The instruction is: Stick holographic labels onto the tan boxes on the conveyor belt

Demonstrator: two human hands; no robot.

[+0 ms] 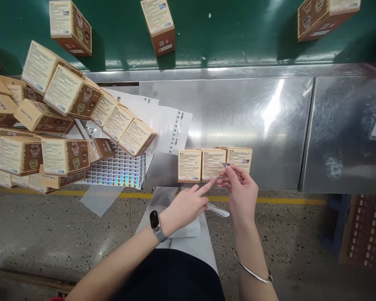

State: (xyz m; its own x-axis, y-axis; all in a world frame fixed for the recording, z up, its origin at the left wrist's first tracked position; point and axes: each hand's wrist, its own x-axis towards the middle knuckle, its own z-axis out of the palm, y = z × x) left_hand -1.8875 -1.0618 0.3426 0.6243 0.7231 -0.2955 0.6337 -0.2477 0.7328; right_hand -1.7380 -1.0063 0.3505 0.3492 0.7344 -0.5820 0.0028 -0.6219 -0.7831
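Observation:
Three small cream-and-brown boxes stand in a row at the metal table's front edge: a left box [189, 166], a middle box [211, 161] and a right box [238, 154] with a small shiny sticker on its printed face. My right hand [242, 194] pinches a small shiny sticker [225, 164] over the middle box's lower right corner. Beside it, my left hand [188, 208] points its index finger at that box's bottom edge. Its other fingers are curled on a pale strip [218, 210], apparently a sticker strip, which sticks out below the box row.
Many similar boxes are heaped at the left, one of them a brown-sided box [72, 92]. Partly under them lies a sheet of shiny stickers [119, 169], near white label sheets [167, 125]. Farther boxes [158, 25] stand on the green surface [225, 33] beyond the metal table [225, 108].

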